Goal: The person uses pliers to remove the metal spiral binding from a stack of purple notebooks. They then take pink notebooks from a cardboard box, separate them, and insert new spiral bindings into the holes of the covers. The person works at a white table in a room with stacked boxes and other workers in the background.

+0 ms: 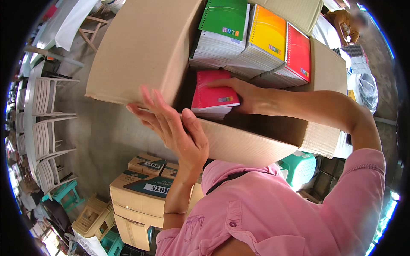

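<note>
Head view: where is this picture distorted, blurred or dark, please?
Head view: the row of chairs curves near the left rim; the left hand looks blurred at its fingertips; the box is dark inside, beside the pink notebooks.

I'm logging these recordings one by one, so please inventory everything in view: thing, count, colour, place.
Large open cardboard box: one, brown, before the person
Spiral-bound notebook stacks: three, green, yellow, red, box's far side
Pinkish-red notebook stack: one, box's near left
Closed cardboard cartons: several, brown with dark green, lower left
Slatted plastic chairs: at least three, white, left
Plastic stools: at least three, teal, lower left and right of centre
Co-worker: one, brown clothing, upper right
Distant clutter: too small to count
Shirt: one, pink, bottom
Left hand: one, bare, open by box's left flap
Right hand: one, bare, gripping pinkish-red stack
</note>
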The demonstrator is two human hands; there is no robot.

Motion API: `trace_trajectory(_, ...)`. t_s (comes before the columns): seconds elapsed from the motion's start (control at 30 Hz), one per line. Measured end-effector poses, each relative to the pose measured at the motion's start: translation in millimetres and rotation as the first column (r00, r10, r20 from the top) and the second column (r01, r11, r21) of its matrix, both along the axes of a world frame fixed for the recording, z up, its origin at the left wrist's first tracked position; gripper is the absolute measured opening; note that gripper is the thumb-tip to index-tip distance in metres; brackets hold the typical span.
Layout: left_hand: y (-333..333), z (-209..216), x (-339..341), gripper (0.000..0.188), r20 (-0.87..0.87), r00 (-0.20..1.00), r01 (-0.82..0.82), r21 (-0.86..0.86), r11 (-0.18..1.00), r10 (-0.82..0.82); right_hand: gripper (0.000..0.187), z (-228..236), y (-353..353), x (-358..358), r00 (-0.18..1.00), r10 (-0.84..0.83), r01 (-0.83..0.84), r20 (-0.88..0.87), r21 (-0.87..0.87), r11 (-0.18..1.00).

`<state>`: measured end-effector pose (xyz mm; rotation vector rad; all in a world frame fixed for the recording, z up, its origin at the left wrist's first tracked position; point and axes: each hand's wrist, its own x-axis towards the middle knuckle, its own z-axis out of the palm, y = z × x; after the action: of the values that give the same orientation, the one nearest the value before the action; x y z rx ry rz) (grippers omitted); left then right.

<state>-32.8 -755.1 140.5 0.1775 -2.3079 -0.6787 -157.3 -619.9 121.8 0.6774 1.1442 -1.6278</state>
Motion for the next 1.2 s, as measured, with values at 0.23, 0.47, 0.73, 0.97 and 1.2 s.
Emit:
trace_trajectory(0.23,-13.6,43.6,23.3,0.076,-0.027,0.943,0.331,0.206,0.921,-0.332,0.028,94.7,94.5,8.6,1.000,0.009,-0.009,0.002,-0.129,0.992)
trace_trajectory(0.47,34.2,106.6,-7.1,0.088,-0.079,0.524,0.117,0.993,-0.020,-0.848,0.054,151.8,177.3,54.7,0.948,-0.216,0.123,-0.233,-0.357,0.926)
trace_trajectory(0.73,173.8,147.1,-21.8,0.044,-0.062,0.215,0.107,0.993,-0.040,-0.975,0.055,155.0,275.7,125.7,0.784,-0.389,0.241,-0.483,-0.341,0.909)
trace_trajectory(0.97,331.6,158.2,-15.8,0.037,0.077,0.141,0.315,0.942,0.118,-0.987,0.052,131.6,417.4,163.8,0.548,-0.561,0.336,-0.620,-0.451,0.827)
trace_trajectory(1.2,470.5,121.1,-33.6,0.036,0.167,0.096,0.245,0.952,0.186,-0.981,0.045,72.8,547.7,161.8,0.494,-0.690,0.448,-0.528,-0.525,0.723)
